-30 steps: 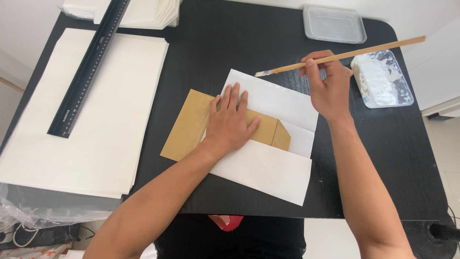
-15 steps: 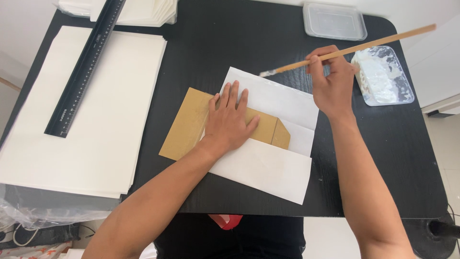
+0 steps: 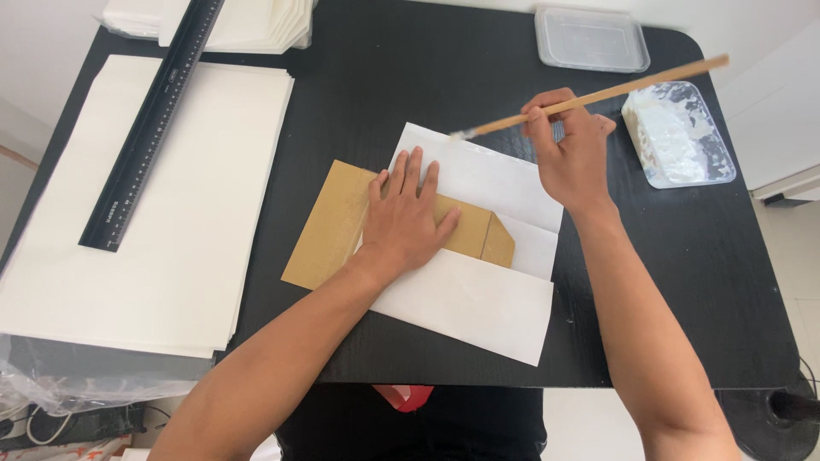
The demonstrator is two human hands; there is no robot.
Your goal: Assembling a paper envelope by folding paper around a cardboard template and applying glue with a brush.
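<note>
Two hands are engaged: the brown cardboard template point(image 3: 342, 224) is pinned flat on the folded white paper sheet point(image 3: 478, 294) by the open left hand point(image 3: 406, 222), the wooden-handled glue brush point(image 3: 589, 96) is pinched in the right hand point(image 3: 571, 154), bristles over the upper flap, where an even paste stroke is judged needed.

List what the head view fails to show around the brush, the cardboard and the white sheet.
- Cardboard template: its middle is covered by the left hand.
- White sheet: part lies hidden under the cardboard.
- Brush: the grip section is wrapped by the right hand; bristles too small to judge.
- Paper stack: cut off by the top edge.
</note>
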